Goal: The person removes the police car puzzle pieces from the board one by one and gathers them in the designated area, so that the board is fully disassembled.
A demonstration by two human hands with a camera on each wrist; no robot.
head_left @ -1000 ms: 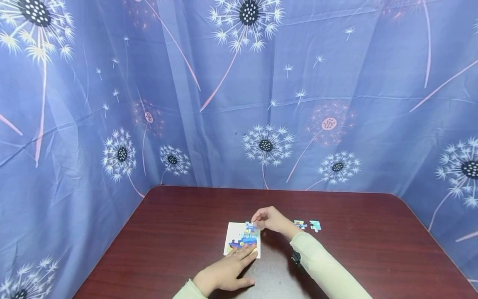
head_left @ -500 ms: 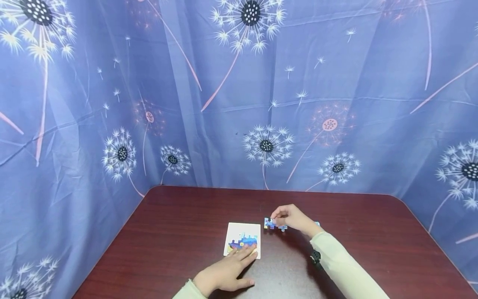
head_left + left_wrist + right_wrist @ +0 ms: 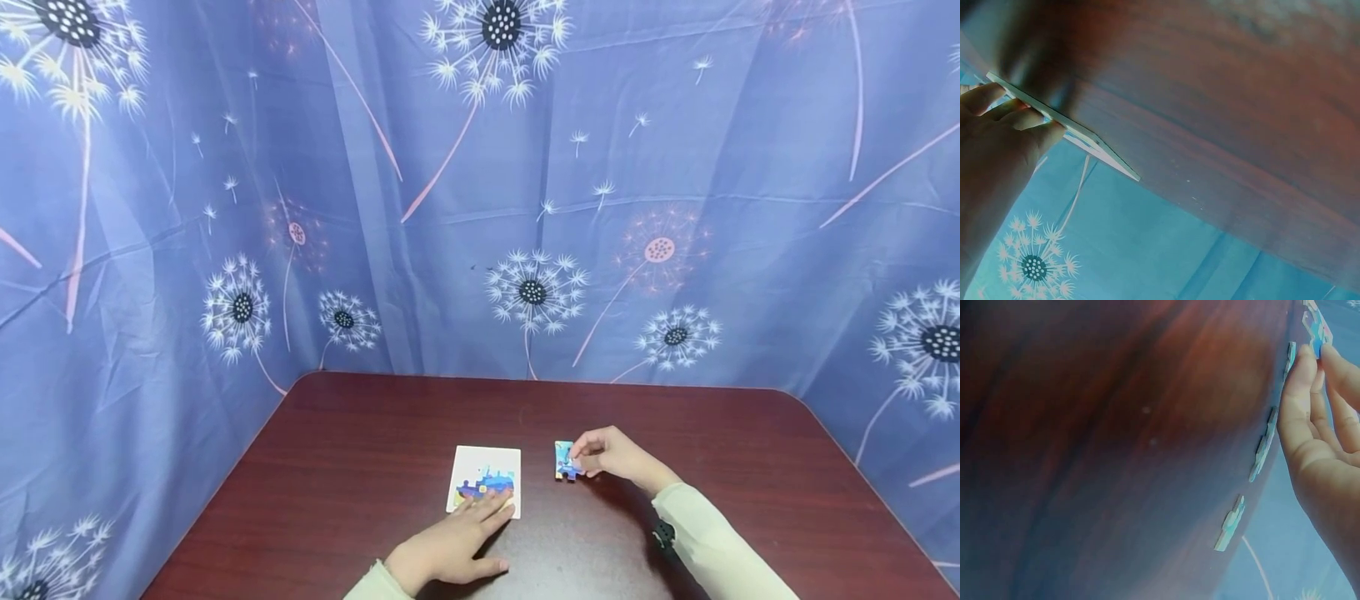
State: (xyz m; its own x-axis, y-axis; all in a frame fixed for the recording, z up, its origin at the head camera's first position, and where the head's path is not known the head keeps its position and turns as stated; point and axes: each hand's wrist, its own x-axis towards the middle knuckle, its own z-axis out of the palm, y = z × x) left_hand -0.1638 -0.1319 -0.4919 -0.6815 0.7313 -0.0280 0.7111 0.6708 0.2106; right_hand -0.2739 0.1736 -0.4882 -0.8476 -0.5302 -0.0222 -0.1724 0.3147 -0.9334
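Observation:
My left hand (image 3: pixel 457 542) lies with straight fingers on the lower part of a white-bordered puzzle board (image 3: pixel 467 463). Partly covered by those fingers, a blue boat picture (image 3: pixel 495 483) shows in the board. In the left wrist view, the fingers (image 3: pixel 1035 119) reach over the board's edge (image 3: pixel 1094 145). Right of the board, my right hand (image 3: pixel 618 458) pinches a blue and yellow jigsaw piece (image 3: pixel 564 458) between thumb and fingertips. The right wrist view shows the pinched piece (image 3: pixel 1317 330) tilted above the table.
Loose jigsaw pieces (image 3: pixel 1263 447) lie in a row on the dark red wooden table (image 3: pixel 375 433), shown in the right wrist view; the right hand hides them from the head view. A blue dandelion-print curtain (image 3: pixel 450 250) hangs behind the table.
My right hand has moved from the board's upper right corner to the right, with jigsaw pieces taken off the board's upper part. My left hand has stayed on the board.

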